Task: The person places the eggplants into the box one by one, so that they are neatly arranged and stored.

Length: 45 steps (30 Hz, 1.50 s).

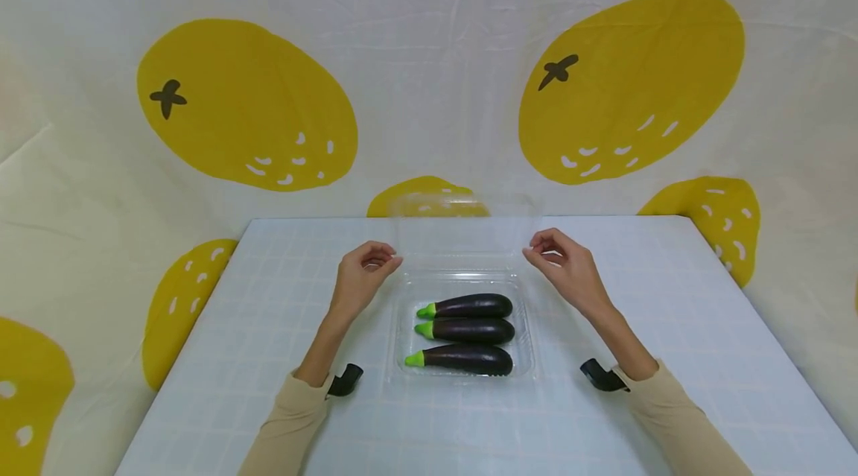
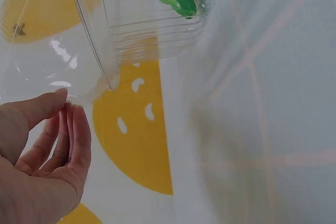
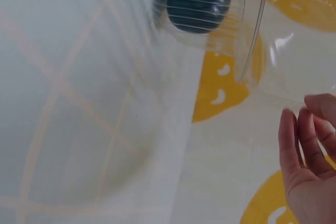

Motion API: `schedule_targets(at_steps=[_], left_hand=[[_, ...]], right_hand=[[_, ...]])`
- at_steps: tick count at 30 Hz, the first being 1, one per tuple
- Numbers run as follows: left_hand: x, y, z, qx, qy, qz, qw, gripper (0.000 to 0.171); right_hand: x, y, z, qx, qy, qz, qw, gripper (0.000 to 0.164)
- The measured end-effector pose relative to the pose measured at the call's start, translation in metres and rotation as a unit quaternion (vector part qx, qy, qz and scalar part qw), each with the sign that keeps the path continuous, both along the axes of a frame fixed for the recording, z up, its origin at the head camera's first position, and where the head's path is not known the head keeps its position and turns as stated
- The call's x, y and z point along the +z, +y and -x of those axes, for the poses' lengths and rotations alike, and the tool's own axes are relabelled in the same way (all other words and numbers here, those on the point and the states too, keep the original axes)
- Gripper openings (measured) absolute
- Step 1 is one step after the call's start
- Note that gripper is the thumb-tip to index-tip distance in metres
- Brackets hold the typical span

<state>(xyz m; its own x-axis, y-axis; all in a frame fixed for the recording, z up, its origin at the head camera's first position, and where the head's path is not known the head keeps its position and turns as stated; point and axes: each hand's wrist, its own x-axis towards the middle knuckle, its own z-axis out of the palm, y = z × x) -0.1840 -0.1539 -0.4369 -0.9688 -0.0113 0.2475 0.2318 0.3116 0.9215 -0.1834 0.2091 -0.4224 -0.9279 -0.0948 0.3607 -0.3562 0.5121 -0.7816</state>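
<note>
A clear plastic clamshell box (image 1: 529, 360) sits on the table with its lid (image 1: 462, 238) raised at the far side. Three dark eggplants with green stem ends lie side by side in its base: a far eggplant (image 1: 474, 305), a middle eggplant (image 1: 473, 331) and a near eggplant (image 1: 468, 359). At the lid's left edge, my left hand (image 1: 358, 278) pinches the thin plastic between thumb and fingertips. My right hand (image 1: 570, 271) pinches the lid's opposite edge. Both wrist views show the lid's see-through corner at the fingertips; the exact contact is faint.
The table (image 1: 221, 357) wears a pale checked cloth. Behind it hangs a white sheet (image 1: 436, 89) printed with large yellow fruit. A dark wrist-worn device (image 1: 345, 381) juts from the left sleeve, and a similar device (image 1: 603, 376) from the right.
</note>
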Motion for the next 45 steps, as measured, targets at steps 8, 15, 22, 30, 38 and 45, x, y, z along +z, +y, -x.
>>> schedule_targets(at_steps=[8, 15, 22, 30, 38, 45], left_hand=[[0.000, -0.008, -0.006, -0.036, -0.035, -0.010, 0.9987, 0.020], [0.001, -0.012, -0.011, -0.050, -0.057, -0.018, 0.9970, 0.025], [0.003, -0.015, -0.020, -0.060, -0.085, -0.041, 0.9937, 0.025], [0.006, -0.018, -0.030, -0.038, -0.135, -0.031, 0.9897, 0.043], [0.009, -0.022, -0.039, -0.047, -0.199, -0.044, 0.9778, 0.047], [0.008, -0.023, -0.042, -0.075, -0.219, -0.082, 0.9694, 0.042]], right_hand=[[-0.004, 0.009, -0.006, 0.023, 0.011, -0.027, 0.999, 0.015], [-0.003, 0.011, -0.015, 0.033, 0.010, -0.035, 0.999, 0.009], [-0.003, 0.017, -0.024, 0.070, -0.018, -0.012, 0.997, 0.006], [0.001, 0.020, -0.034, 0.085, -0.099, 0.011, 0.991, 0.012], [0.001, 0.023, -0.037, 0.090, -0.160, 0.016, 0.983, 0.021], [0.002, 0.022, -0.043, 0.085, -0.211, 0.006, 0.974, 0.027]])
